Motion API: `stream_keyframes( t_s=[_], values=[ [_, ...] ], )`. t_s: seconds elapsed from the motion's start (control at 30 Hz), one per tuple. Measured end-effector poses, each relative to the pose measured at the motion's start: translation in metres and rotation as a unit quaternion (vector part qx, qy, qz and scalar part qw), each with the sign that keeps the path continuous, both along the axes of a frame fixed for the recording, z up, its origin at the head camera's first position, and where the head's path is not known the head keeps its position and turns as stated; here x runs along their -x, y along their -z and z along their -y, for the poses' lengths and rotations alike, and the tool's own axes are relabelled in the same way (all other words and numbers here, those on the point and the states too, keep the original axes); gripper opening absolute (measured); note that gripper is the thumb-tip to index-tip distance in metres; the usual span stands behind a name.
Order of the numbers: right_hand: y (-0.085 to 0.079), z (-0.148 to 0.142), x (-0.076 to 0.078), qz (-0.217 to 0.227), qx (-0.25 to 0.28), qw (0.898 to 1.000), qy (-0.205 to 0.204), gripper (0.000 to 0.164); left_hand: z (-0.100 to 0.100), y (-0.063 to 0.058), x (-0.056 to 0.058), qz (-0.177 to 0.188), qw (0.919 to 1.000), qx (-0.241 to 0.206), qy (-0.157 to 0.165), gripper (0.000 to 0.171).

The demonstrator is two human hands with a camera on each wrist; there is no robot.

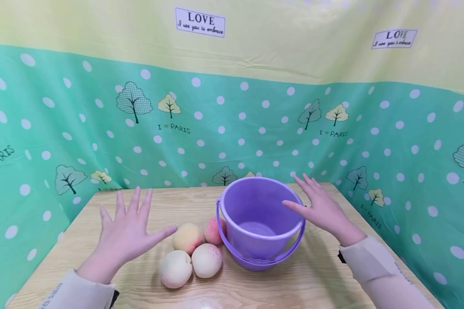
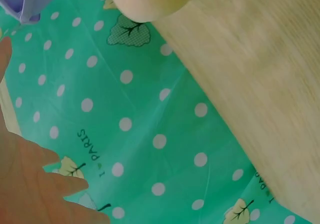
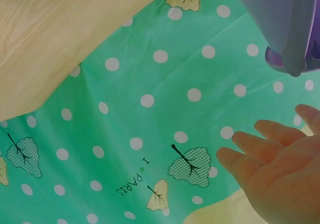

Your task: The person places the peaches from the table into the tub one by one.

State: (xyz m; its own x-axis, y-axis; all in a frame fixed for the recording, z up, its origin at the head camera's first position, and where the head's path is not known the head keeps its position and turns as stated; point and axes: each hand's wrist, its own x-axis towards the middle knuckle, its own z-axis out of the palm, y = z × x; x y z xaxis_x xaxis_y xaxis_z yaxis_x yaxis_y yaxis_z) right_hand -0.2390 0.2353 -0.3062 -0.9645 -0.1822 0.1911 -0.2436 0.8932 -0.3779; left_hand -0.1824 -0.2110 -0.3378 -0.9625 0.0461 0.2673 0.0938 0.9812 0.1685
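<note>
Left hand (image 1: pixel 125 236), right hand (image 1: pixel 325 210): fingers apart, empty | peaches (image 1: pixel 207 261), left: likely light, bruisable; cup sides | purple bucket (image 1: pixel 255 246), right: likely stiff; grip rim

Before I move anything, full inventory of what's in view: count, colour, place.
Deep round plastic bucket: 1, purple, on table, right of the peaches
Bucket handle: 1, purple, lowered across bucket's front
Round fuzzy peach: 1, yellow with pink, behind the whitish pair
Round speckled peach: 1, pink-red, at bucket's left side
Round whitish peaches: 2, whitish with pink, front of group
Wood-grain table: 1, pale tan, under everything
Dotted, tree-printed curtain: count unclear, green and yellow, behind table and both sides
Long sleeves: 2, pale grey-beige, on forearms
Left hand: 1, bare, left of peaches
Right hand: 1, bare, by bucket's right rim
</note>
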Motion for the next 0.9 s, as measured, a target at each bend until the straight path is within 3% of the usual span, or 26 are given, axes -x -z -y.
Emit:
stream_keyframes(
  t_s=[0.4,0.9],
  values=[
    [0.005,-0.002,0.004,0.04,0.098,0.994,-0.006,0.091,-0.008,0.01,-0.003,0.004,0.9999,-0.001,0.013,0.121],
    [0.024,-0.005,0.008,0.072,0.207,0.976,-0.015,0.079,-0.022,0.025,-0.01,-0.022,0.9991,0.007,0.036,0.117]
  ],
)
